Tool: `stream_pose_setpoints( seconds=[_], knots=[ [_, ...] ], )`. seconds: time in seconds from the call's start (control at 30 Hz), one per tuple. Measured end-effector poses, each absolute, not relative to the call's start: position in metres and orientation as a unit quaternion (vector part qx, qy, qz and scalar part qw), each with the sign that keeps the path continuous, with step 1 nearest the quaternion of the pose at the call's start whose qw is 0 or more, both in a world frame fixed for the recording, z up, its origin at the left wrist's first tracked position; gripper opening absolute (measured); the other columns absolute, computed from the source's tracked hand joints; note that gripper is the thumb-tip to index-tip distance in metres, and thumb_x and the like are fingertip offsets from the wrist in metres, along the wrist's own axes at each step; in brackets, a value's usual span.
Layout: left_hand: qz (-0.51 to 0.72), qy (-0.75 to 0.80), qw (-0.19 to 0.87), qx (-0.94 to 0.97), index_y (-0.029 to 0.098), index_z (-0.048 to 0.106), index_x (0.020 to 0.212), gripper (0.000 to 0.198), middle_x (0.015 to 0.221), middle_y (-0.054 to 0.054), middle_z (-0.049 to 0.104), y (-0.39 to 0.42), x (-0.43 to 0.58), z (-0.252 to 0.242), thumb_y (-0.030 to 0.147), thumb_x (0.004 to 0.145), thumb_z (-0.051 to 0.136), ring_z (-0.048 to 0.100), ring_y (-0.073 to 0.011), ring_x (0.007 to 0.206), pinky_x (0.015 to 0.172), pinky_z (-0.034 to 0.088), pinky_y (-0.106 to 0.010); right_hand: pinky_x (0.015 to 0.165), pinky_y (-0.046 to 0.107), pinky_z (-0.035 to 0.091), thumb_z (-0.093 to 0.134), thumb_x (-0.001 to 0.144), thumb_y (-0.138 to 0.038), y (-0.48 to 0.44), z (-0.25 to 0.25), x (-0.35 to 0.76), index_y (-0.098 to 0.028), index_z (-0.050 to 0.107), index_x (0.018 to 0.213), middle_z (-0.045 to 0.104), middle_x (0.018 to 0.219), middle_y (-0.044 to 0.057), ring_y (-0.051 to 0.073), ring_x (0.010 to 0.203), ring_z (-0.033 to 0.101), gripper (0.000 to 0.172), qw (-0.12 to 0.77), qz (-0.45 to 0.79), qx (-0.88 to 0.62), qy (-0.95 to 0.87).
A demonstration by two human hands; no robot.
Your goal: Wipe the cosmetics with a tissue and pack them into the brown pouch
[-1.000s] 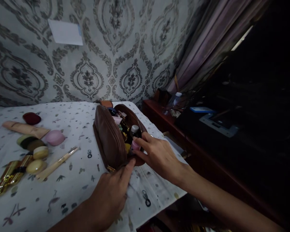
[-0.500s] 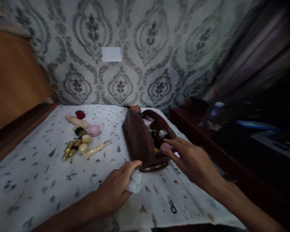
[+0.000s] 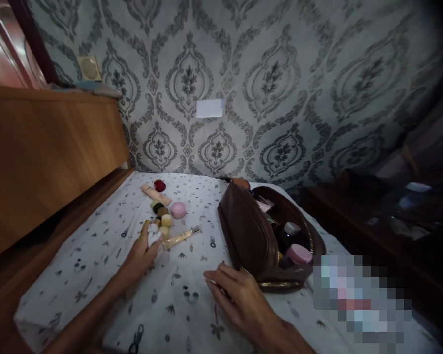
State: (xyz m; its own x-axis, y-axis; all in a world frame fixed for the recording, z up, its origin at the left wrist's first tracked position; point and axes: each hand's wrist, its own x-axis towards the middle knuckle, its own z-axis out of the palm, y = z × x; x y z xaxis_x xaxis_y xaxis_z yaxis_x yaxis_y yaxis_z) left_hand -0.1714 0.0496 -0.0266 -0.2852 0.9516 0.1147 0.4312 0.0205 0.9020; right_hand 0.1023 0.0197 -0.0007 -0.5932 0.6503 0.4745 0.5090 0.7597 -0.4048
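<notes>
My left hand [image 3: 144,251] is closed on a crumpled white cloth [image 3: 155,233], beside the small gold bottles, which it largely hides. Close to it lie a gold-capped tube [image 3: 182,238], small cream jars [image 3: 166,220], a pink jar [image 3: 178,210], dark-lidded jars [image 3: 158,208], a beige tube [image 3: 155,194] and a red round item [image 3: 159,185]. My right hand [image 3: 239,300], fingers stretched out and holding nothing visible, is just left of the brown bag [image 3: 243,231]. The bag stands unzipped, with a pink-lidded jar [image 3: 299,254] and a white-capped dark bottle [image 3: 291,230] inside.
A patterned white sheet [image 3: 192,319] covers the surface. Along the left is a wooden cabinet [image 3: 55,142]; patterned wallpaper rises behind. A dark reddish-brown ledge [image 3: 339,211] runs along the right. Something pixelated [image 3: 358,295] lies right of the bag.
My left hand has left the bag's edge and moved left to the cosmetics, carrying the cloth. My right hand has come out of the bag to its left side. The view has shifted left.
</notes>
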Motion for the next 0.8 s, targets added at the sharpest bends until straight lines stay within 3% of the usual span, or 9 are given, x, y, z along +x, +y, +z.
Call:
stream_pose_setpoints(
  seconds=[0.1, 0.2, 0.27, 0.37, 0.5, 0.63, 0.8],
  knots=[
    [0.483, 0.693, 0.245, 0.476, 0.018, 0.053, 0.121, 0.053, 0.104, -0.009, 0.069, 0.070, -0.199, -0.027, 0.049, 0.079, 0.060, 0.063, -0.0260, 0.104, 0.080, 0.051, -0.031, 0.064, 0.026, 0.048, 0.049, 0.091, -0.018, 0.034, -0.019, 0.076, -0.017, 0.072, 0.097, 0.068, 0.080, 0.005, 0.016, 0.068, 0.064, 0.024, 0.273, 0.224, -0.360, -0.863],
    [0.481, 0.695, 0.228, 0.483, 0.018, 0.057, 0.114, 0.043, 0.100, -0.008, 0.070, 0.087, -0.218, -0.021, 0.046, 0.082, 0.052, 0.065, -0.0247, 0.096, 0.072, 0.053, -0.030, 0.069, 0.028, 0.048, 0.054, 0.086, -0.020, 0.048, -0.033, 0.052, -0.016, 0.073, 0.097, 0.067, 0.076, 0.004, 0.017, 0.070, 0.062, 0.022, 0.293, 0.307, -0.382, -0.821],
    [0.470, 0.685, 0.213, 0.515, 0.016, 0.057, 0.112, 0.041, 0.098, -0.007, 0.070, 0.098, -0.226, -0.018, 0.043, 0.082, 0.050, 0.066, -0.0239, 0.091, 0.072, 0.054, -0.031, 0.063, 0.026, 0.046, 0.054, 0.084, -0.024, 0.056, -0.042, 0.037, -0.016, 0.073, 0.096, 0.062, 0.068, 0.001, 0.015, 0.063, 0.058, 0.023, 0.314, 0.387, -0.395, -0.772],
    [0.432, 0.658, 0.179, 0.591, 0.014, 0.059, 0.109, 0.037, 0.105, -0.008, 0.069, 0.121, -0.233, -0.018, 0.031, 0.077, 0.050, 0.064, -0.0246, 0.099, 0.089, 0.052, -0.036, 0.049, 0.023, 0.039, 0.053, 0.083, -0.028, 0.063, -0.057, 0.021, -0.016, 0.072, 0.094, 0.051, 0.057, -0.004, 0.011, 0.049, 0.049, 0.025, 0.338, 0.508, -0.406, -0.680],
    [0.348, 0.627, 0.130, 0.685, 0.014, 0.062, 0.111, 0.043, 0.114, -0.009, 0.066, 0.155, -0.239, -0.017, 0.016, 0.071, 0.047, 0.057, -0.0275, 0.113, 0.105, 0.043, -0.043, 0.047, 0.022, 0.037, 0.058, 0.080, -0.033, 0.064, -0.069, 0.019, -0.017, 0.070, 0.089, 0.050, 0.056, -0.004, 0.011, 0.048, 0.048, 0.022, 0.372, 0.536, -0.404, -0.641],
    [0.235, 0.579, 0.103, 0.774, 0.017, 0.065, 0.118, 0.058, 0.136, -0.010, 0.057, 0.175, -0.239, -0.011, 0.005, 0.064, 0.048, 0.044, -0.0293, 0.131, 0.114, 0.032, -0.044, 0.049, 0.022, 0.037, 0.058, 0.080, -0.035, 0.062, -0.069, 0.025, -0.017, 0.069, 0.087, 0.049, 0.056, -0.005, 0.010, 0.048, 0.047, 0.022, 0.374, 0.552, -0.394, -0.632],
    [0.088, 0.533, 0.099, 0.836, 0.028, 0.062, 0.127, 0.074, 0.153, -0.007, 0.042, 0.186, -0.232, -0.013, -0.002, 0.059, 0.051, 0.028, -0.0328, 0.144, 0.115, 0.024, -0.057, 0.047, 0.022, 0.036, 0.059, 0.079, -0.037, 0.060, -0.068, 0.024, -0.017, 0.068, 0.087, 0.047, 0.056, -0.005, 0.011, 0.048, 0.046, 0.024, 0.372, 0.564, -0.389, -0.626]
  ],
)
